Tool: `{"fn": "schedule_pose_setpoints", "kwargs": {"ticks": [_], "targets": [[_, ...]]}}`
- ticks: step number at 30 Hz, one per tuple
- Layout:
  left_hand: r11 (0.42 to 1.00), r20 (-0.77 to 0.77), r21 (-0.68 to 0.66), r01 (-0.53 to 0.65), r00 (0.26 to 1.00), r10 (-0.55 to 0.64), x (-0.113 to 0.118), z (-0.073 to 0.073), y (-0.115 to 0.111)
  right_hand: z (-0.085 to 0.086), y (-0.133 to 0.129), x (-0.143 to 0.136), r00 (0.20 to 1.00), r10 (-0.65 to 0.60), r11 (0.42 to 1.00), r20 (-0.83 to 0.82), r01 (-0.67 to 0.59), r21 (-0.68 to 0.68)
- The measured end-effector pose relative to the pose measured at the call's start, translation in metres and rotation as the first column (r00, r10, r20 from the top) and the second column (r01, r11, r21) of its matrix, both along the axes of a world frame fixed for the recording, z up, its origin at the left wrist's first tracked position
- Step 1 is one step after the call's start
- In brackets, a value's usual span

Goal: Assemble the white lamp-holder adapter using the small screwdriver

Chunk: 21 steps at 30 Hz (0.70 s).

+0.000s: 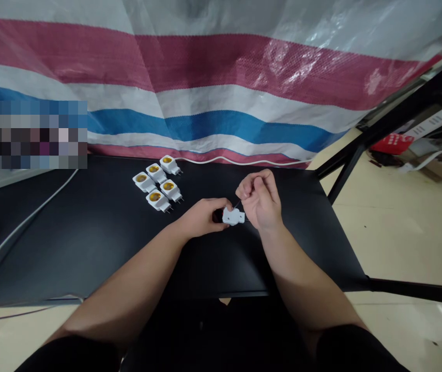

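The left hand (202, 217) lies low on the black table (89, 232), its fingers curled around a small white plug adapter (233, 216), gripping it at its left end, where a dark reddish part shows just at the fingertips. The adapter sticks out to the right of those fingers, lying roughly flat and just above the tabletop, so most of its white body is in plain sight between the two hands.

The right hand (260, 199) hovers just beside and slightly above the adapter, its fingers drawn together in a tight pinch. A thin dark object, too small to identify, runs from that pinch down to the adapter's upper right edge; whether the fingertips touch the adapter itself cannot be told. The heel of the right hand sits immediately to the right of the adapter.

Farther back and to the left on the table, well apart from the hands, stands a cluster of five white adapters (157, 183) with yellow centres, metal prongs pointing right. A grey cable (23, 227) crosses the table's left part. Behind the table hangs a striped tarp (205, 88) in red, white and blue, and a black metal frame (399, 111) slants at the right
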<state>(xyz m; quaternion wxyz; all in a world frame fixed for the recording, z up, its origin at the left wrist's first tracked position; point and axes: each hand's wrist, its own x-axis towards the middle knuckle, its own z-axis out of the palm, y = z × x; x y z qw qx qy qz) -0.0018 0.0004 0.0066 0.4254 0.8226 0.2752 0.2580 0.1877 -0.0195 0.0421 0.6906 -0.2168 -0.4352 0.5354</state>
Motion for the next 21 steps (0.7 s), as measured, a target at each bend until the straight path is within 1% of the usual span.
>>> {"fn": "schedule_pose_setpoints", "kwargs": {"ticks": [4,8,11,13,14,16,17,18,20,21], "targets": [[0.999,-0.006,0.049,-0.024,1.0,0.024,-0.001,0.0,0.002,0.004,-0.003,0.0,0.999,0.052,0.998,0.0,-0.052,-0.035],[0.997,-0.001,0.068,-0.036,0.999,0.036,-0.002,-0.003,0.002,0.004,-0.005,-0.004,0.993,0.114,0.993,0.021,-0.112,-0.048],[0.997,-0.002,0.07,-0.038,0.999,0.038,-0.003,-0.003,0.003,0.004,-0.003,-0.003,0.995,0.097,0.992,0.014,-0.096,-0.077],[0.991,-0.022,0.118,-0.065,0.997,0.068,-0.005,0.002,0.003,0.004,0.0,0.001,0.999,0.049,0.993,0.006,-0.048,-0.107],[0.982,-0.036,0.162,-0.097,0.994,0.104,-0.006,0.008,0.003,0.004,0.001,0.004,1.0,0.023,0.993,-0.004,-0.024,-0.118],[0.955,-0.059,0.235,-0.18,0.978,0.199,-0.008,0.026,-0.004,0.004,0.006,0.01,0.999,-0.018,0.991,-0.039,0.013,-0.131],[0.948,-0.062,0.238,-0.213,0.97,0.234,-0.01,0.038,-0.011,0.004,0.008,0.013,0.998,-0.033,0.991,-0.057,0.025,-0.135],[0.955,-0.075,0.211,-0.21,0.97,0.23,-0.012,0.051,-0.021,0.003,0.01,0.015,0.997,-0.046,0.99,-0.069,0.036,-0.14],[0.993,-0.083,0.059,-0.102,0.991,0.106,-0.018,0.076,-0.049,0.0,0.014,0.019,0.995,-0.071,0.986,-0.071,0.06,-0.155],[1.0,-0.046,-0.017,-0.024,0.999,0.023,-0.022,0.087,-0.066,-0.001,0.015,0.02,0.995,-0.081,0.984,-0.062,0.07,-0.163]]}}
